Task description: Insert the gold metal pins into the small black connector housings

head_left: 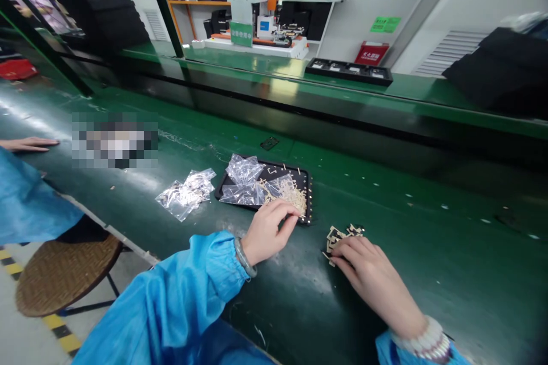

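Observation:
My left hand (272, 231) reaches over the front right edge of a black tray (276, 166), its thumb and fingers drawn together among small beige pieces (298, 198). Whatever those fingertips hold is too small to make out. Clear plastic bags (244, 170) lie in the tray's left part, and another lies partly over the beige pieces. To the right, my right hand (372, 268) rests at a loose pile of beige and black bracket-like parts (338, 235). Its fingers are pinched at the near edge of the pile, by a small beige strip (329, 259).
More clear bags (188, 191) lie left of the tray, and a flat dark piece (269, 143) lies behind it. A co-worker's hand (29, 144) rests on the green bench at far left. A raised shelf carries a machine (252, 17) and a black parts tray (349, 70).

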Available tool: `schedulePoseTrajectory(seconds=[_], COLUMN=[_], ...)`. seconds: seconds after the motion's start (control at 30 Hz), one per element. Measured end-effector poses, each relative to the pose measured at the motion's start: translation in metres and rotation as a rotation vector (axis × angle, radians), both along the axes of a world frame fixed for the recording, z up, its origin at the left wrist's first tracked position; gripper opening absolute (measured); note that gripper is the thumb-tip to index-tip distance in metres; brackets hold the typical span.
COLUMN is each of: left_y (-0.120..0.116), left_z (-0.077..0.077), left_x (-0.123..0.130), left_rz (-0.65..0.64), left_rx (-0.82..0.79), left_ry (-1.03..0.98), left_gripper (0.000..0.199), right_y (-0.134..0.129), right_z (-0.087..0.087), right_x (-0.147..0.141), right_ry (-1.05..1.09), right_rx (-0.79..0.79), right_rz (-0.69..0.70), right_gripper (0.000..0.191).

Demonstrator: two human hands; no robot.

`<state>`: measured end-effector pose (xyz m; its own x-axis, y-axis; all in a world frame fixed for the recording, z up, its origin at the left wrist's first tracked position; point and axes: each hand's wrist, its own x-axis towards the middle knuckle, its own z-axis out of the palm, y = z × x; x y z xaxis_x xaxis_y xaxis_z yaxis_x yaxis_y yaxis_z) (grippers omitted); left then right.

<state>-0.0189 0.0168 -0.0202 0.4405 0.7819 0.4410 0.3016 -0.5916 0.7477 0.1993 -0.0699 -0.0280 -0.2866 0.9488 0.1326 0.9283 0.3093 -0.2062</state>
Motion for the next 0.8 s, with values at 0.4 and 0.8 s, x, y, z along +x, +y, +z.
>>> schedulePoseTrajectory(seconds=[0.4, 0.8], left_y=[-0.020, -0.040], left_z=[0.001, -0.014], left_x=[0.008, 0.022], left_rz=[-0.138, -0.211], left_rx=[-0.182, -0.666], left_ry=[0.056, -0.042], left_gripper=[0.017, 0.021], right_y=[0.003, 0.001], right_z=[0.010, 0.008], right_x=[0.007, -0.028], right_ry=[0.555, 0.866], right_rx=[-0.070, -0.213], right_rz=[-0.247, -0.272], right_gripper=[0.029, 0.025])
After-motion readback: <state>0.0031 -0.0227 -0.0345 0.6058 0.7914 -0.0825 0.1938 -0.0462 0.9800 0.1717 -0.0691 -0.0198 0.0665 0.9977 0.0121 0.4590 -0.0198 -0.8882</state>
